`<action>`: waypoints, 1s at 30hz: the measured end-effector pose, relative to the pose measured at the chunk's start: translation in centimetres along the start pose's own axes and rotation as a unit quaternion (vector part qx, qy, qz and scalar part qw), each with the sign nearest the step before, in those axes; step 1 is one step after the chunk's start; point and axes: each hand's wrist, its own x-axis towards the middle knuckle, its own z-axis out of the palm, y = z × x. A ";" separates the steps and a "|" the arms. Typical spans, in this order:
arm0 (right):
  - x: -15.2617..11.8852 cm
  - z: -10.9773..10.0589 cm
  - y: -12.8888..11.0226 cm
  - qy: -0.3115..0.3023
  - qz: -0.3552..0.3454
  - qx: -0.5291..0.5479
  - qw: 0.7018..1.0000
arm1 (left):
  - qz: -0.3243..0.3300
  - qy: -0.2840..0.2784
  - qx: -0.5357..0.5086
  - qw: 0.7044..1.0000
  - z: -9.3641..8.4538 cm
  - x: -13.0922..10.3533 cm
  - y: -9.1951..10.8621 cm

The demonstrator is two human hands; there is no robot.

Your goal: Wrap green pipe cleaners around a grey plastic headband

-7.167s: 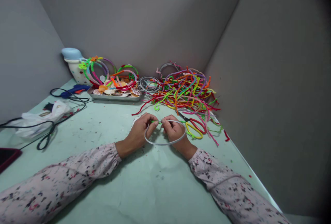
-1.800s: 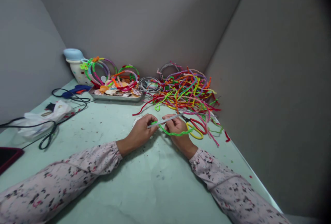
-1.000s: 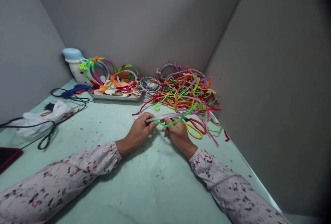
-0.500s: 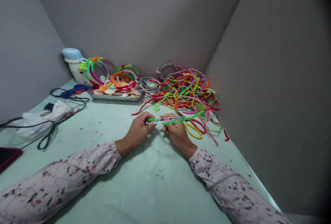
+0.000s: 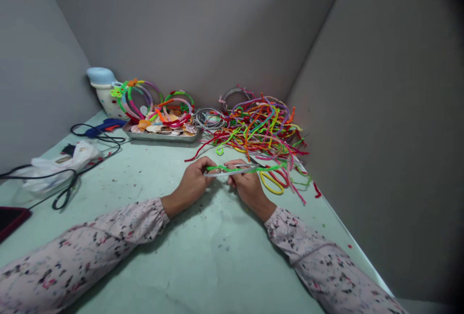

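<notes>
A thin pale hoop is held level above the table, with a fuzzy green stem lying along and partly around it. My left hand pinches the hoop's left end together with the green stem. At the right, my right hand has its fingers closed on the hoop and the stem near its middle. The stem's loose end reaches rightward past my right hand. Scissors with red and yellow handles lie just beyond that hand; fingertips partly hide the wrapped section.
A metal tray of shells and decorated hoops stands at the back, beside a tangled heap of coloured stems. A white bottle, black cable, plastic bag and dark red-edged device are left.
The green stem's free part has shifted from below the hoop to its upper side near my right hand. Both hands have stayed nearly in place.
</notes>
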 end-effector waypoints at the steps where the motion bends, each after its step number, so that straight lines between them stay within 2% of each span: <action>1: 0.0 0.0 -0.1 -0.001 0.000 0.006 1.000 | -0.003 0.002 -0.002 1.000 0.0 0.0 0.0; 15: -0.1 -0.2 -1.9 -0.015 -0.037 -0.045 0.998 | -0.033 -0.014 -0.058 0.998 -0.1 0.0 -0.1; 21: -0.2 -0.1 -1.3 -0.003 0.002 0.001 1.000 | -0.014 -0.002 -0.024 1.000 0.1 -0.1 0.1; 26: -0.3 -0.2 -1.0 -0.003 0.023 0.052 0.998 | -0.005 -0.031 -0.037 0.999 0.2 -0.1 0.1; 30: -0.2 -0.2 -1.2 0.009 0.014 0.024 1.000 | -0.007 -0.012 -0.011 1.000 0.3 -0.2 0.3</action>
